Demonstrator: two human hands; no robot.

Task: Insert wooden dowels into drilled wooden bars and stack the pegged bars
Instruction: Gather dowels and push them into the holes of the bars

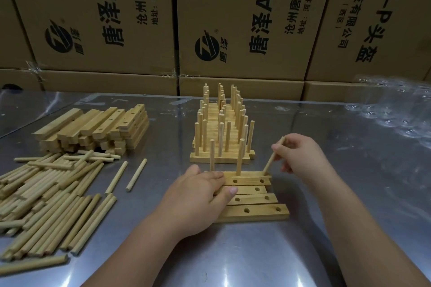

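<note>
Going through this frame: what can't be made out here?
All head view:
- Left ends of the front bars: under the left hand.
- Whether the tilted dowel, pinched by the right hand, sits in its hole: too small.
- Extent of the dowel pile: cut off by the left edge.
- Bar count in the pegged stack: front dowels hide the rear.

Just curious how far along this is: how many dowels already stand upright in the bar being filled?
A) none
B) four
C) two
C: two upright dowels stand in the farthest bar, while the right hand tilts a third dowel at its end hole.
</note>
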